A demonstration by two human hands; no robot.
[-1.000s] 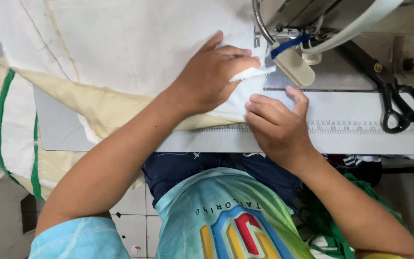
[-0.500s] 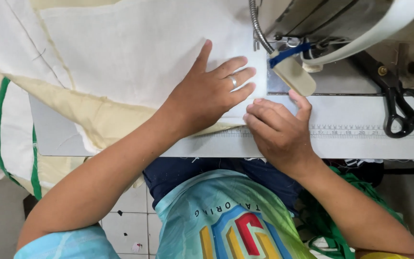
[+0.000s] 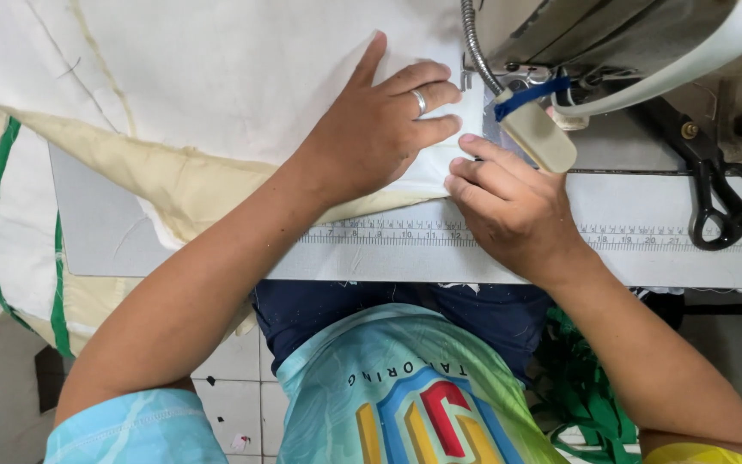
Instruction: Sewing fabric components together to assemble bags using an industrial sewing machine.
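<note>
The left hand (image 3: 380, 129) lies flat, palm down, on the white fabric (image 3: 216, 77), its fingers stretched out and slightly spread, pinning the cloth to the sewing table (image 3: 663, 249) rather than closing on it; a plain ring (image 3: 420, 101) sits on 1 finger. Just beside its fingertips, on the little-finger side, the right hand (image 3: 513, 210) rests with its fingers curled down, their tips pressing the folded edge of the same white fabric; whether any cloth is pinched between thumb and fingers cannot be told. The 2 hands are nearly touching at that edge. Directly beyond the right hand's fingertips stands the sewing machine (image 3: 577, 34), with a cream-coloured guide piece (image 3: 536, 137) and a blue tab (image 3: 530, 93) just above the knuckles, and a flexible metal hose (image 3: 474, 47) rising past the left hand's fingertips. Under the left wrist a pale yellow cloth (image 3: 165, 176) spreads out from beneath the white fabric, and a green-striped piece (image 3: 2, 223) hangs well outside the left forearm. A printed measuring scale (image 3: 371, 234) runs along the table just below both hands. Black scissors (image 3: 719, 193) lie on the table well to the outer side of the right hand.
</note>
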